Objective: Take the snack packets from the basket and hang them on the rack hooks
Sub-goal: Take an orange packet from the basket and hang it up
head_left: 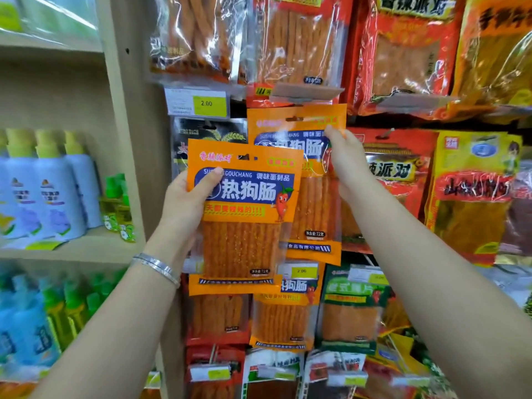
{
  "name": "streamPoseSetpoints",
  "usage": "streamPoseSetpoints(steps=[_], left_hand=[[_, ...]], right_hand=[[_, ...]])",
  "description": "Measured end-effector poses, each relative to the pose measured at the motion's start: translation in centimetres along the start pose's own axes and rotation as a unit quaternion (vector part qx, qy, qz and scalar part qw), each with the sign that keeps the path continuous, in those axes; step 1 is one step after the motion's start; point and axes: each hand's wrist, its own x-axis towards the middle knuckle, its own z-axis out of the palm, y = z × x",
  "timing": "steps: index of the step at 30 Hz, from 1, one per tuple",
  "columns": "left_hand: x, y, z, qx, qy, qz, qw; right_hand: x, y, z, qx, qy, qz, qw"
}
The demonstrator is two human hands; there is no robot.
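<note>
Shop aisle, wall of hanging snack bags (403, 53), left hand (184, 203) gripping an orange packet (244, 226) by its left edge, right hand (345, 159) pinching the top corner of a second orange packet (296, 123) against that wall, wooden shelf (95, 246) of bottles (57, 191) at left

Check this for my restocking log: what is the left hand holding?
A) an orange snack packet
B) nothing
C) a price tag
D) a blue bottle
A: the left hand grips an orange snack packet, thumb across its front; the right hand pinches a second packet.
</note>
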Motion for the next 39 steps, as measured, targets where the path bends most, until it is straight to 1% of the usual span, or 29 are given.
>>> streamPoseSetpoints(steps=[7, 9, 11, 13, 15, 18, 19, 20, 22, 24, 26, 27, 28, 30, 32, 34, 36, 39], left_hand=[[1.2, -0.9, -0.2, 0.002, -0.007, -0.012, 1.0], [1.6, -1.1, 0.0, -0.001, -0.011, -0.015, 1.0], [2.0, -1.1, 0.2, -0.002, -0.019, -0.015, 1.0], [2.3, -1.1, 0.4, -0.004, -0.02, -0.013, 1.0], [2.6, -1.1, 0.4, -0.004, -0.016, -0.008, 1.0], [2.9, -1.1, 0.7, -0.007, -0.006, -0.008, 1.0], [2.9, -1.1, 0.8, -0.01, -0.004, -0.008, 1.0], [2.9, -1.1, 1.0, -0.011, -0.001, -0.008, 1.0], [2.9, -1.1, 1.4, -0.011, 0.004, -0.01, 1.0], [2.8, -1.1, 1.7, -0.013, 0.006, -0.007, 1.0], [2.7, -1.2, 2.1, -0.013, 0.007, -0.002, 1.0], [2.7, -1.2, 2.3, -0.012, 0.006, 0.0, 1.0], [2.7, -1.2, 2.6, -0.01, 0.004, 0.002, 1.0], [2.7, -1.3, 3.2, -0.015, -0.004, 0.004, 1.0], [2.7, -1.2, 3.9, -0.021, -0.014, 0.008, 1.0], [2.8, -1.2, 4.5, -0.021, -0.025, 0.019, 0.999], [3.2, -1.1, 4.9, -0.009, -0.014, 0.058, 0.998], [3.8, -0.5, 5.6, 0.056, 0.048, 0.172, 0.982]], right_hand=[[1.4, 1.4, -0.2, -0.002, 0.002, 0.037, 0.999], [2.0, 1.6, 0.1, -0.008, 0.005, 0.033, 0.999], [2.5, 1.7, 0.7, -0.036, 0.022, 0.011, 0.999], [3.0, 1.6, 1.3, -0.107, 0.027, -0.012, 0.994], [3.3, 1.6, 1.6, -0.215, -0.003, -0.028, 0.976], [3.8, 2.4, 1.0, -0.394, -0.065, -0.024, 0.917], [3.8, 2.8, 0.7, -0.427, -0.07, -0.023, 0.901], [3.7, 3.2, 0.3, -0.441, -0.063, -0.029, 0.895], [3.1, 3.7, -0.2, -0.421, -0.028, -0.061, 0.905], [2.0, 4.1, -0.4, -0.374, 0.009, -0.108, 0.921], [0.4, 4.2, -0.1, -0.297, 0.041, -0.135, 0.944], [-0.5, 4.2, 0.1, -0.247, 0.046, -0.133, 0.959], [-1.4, 4.2, 0.4, -0.197, 0.04, -0.128, 0.971], [-2.8, 4.1, 0.9, -0.121, 0.0, -0.099, 0.988], [-3.5, 3.7, 1.1, -0.048, -0.053, -0.055, 0.996], [-3.2, 3.4, 1.0, 0.021, -0.077, -0.038, 0.996], [-2.7, 3.1, 0.7, 0.048, -0.062, -0.07, 0.994], [-1.8, 2.5, 0.2, 0.018, -0.01, -0.134, 0.991]])
